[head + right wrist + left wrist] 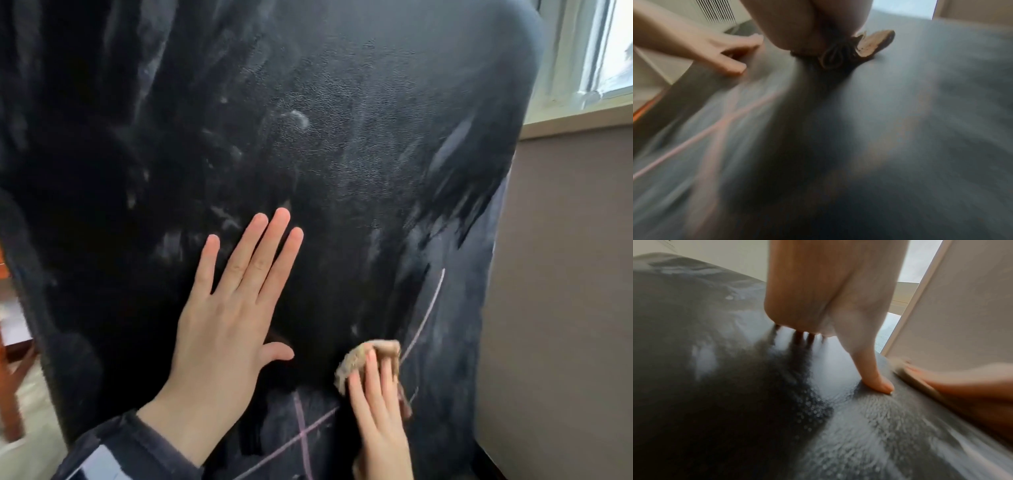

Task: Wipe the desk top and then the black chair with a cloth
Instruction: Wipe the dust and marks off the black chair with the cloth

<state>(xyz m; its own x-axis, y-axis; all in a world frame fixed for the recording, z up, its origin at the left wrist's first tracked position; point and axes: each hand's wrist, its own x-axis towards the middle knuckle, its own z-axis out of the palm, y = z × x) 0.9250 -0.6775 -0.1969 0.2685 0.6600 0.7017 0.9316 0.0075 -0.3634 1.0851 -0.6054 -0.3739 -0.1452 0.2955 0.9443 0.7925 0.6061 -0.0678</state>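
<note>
Two hands on the black chair back (342,144), chair stage of the task under way by the look of it; desk not in view.

Left hand (233,301) flat against the leatherette, fingers straight and spread, thumb out to the right, gripping nothing. Seems to be bracing the chair.

Right hand (380,404) low and to the right, fingers laid over a bunched tan cloth (356,359), pressing it to the surface. Right wrist view shows crumpled cloth folds sticking out past the fingers; whether the thumb pinches it, cannot tell.

Pale dusty smears and streaks across upper and right parts of the back. Darker, cleaner patch around the left hand. Pinkish chalk-like lines (424,315) just right of the cloth and crossing below it.

Risks, as judged:
- Cloth small and wadded; likely to load with dust and smear it rather than lift it. Needs refolding to a clean face.
- Bare left palm on cleaned patch; could leave fresh prints.
- Pink lines may drag into wider streaks if rubbed with a dirty fold.
- Loose hold under flat fingers; cloth could slip out on a fast stroke.
- Hard push without bracing could shift or swivel the chair.
- Rounded right edge and top easy to miss.
</note>
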